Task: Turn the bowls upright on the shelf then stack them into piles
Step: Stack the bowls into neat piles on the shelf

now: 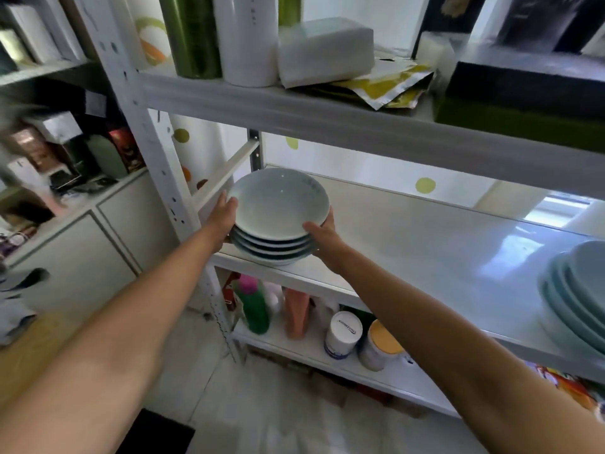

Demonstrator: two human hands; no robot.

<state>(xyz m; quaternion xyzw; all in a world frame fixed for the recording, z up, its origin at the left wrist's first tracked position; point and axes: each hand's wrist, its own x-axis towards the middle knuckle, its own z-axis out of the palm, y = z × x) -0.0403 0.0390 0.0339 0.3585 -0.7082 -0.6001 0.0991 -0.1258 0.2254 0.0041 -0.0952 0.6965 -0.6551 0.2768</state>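
Head view, single frame, reported as I see it from the remote station.

1. Task item: a stack of bowls [278, 224], pale blue-green and all upright, nested one inside another. I count about five rims. It sits at the front left corner of the middle shelf [425, 244], close beside the white upright post. Its base is at the shelf's front edge, and I cannot tell whether it rests there or is just clear of the surface.

2. Left hand [224, 214]: against the stack's left side, with the fingers curled up to the top bowl's rim. It grips the stack.

3. Right hand [322, 234]: on the stack's right side. The thumb lies over the top bowl's near rim and the fingers wrap round behind, holding the stack. Both forearms are stretched out towards it.

4. Second stack [576, 290]: more pale blue bowls, nested, at the far right of the same shelf and well apart from the first. The frame edge cuts it off.

5. Upper shelf: a green cylinder [193, 34] and a white cylinder [245, 37] stand side by side. To their right, a white wrapped pack [324, 50] lies on yellow foil pouches [383, 86].

6. Lower shelf: a green bottle [255, 306] with a pink cap, an orange bottle [296, 312], a white jar [342, 334] and a yellow-lidded jar [381, 345] — all standing.

7. Left of the rack: a pale cabinet [82, 250] with blurred clutter on top.
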